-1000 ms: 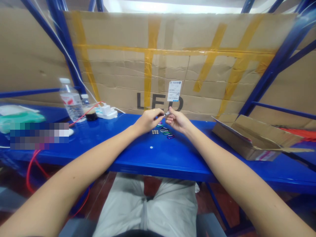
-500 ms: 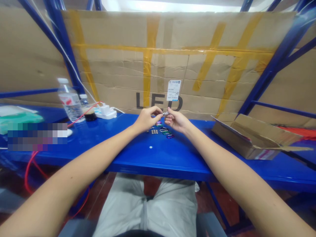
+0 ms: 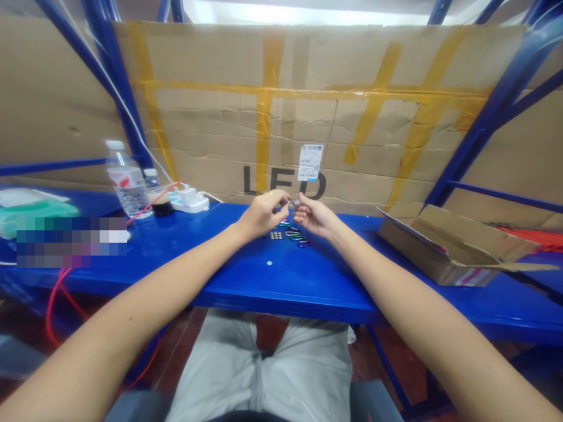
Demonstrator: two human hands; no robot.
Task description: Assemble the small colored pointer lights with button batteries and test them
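My left hand (image 3: pixel 265 214) and my right hand (image 3: pixel 317 215) meet above the blue table, fingertips almost touching. Between thumb and fingers, my right hand pinches a small silvery metal piece (image 3: pixel 296 203), too small to name exactly. The left fingertips close at its left end; whatever they grip is hidden. Below the hands lie several coloured carabiners (image 3: pixel 298 238), in green, purple and silver. A cluster of small metallic pieces (image 3: pixel 276 235) sits just left of them. Part of the carabiner row is covered by my left hand.
An open cardboard box (image 3: pixel 457 252) stands at the right. On the left are a water bottle (image 3: pixel 127 184), a smaller bottle with dark liquid (image 3: pixel 162 205), a white power strip (image 3: pixel 192 200) and a red cable (image 3: pixel 53 310). A large taped cardboard sheet (image 3: pixel 197 129) rises behind the table (image 3: pixel 299 287).
My left hand has turned slightly, its fingers curling more at the small metal piece. The right hand stays nearly where it was.
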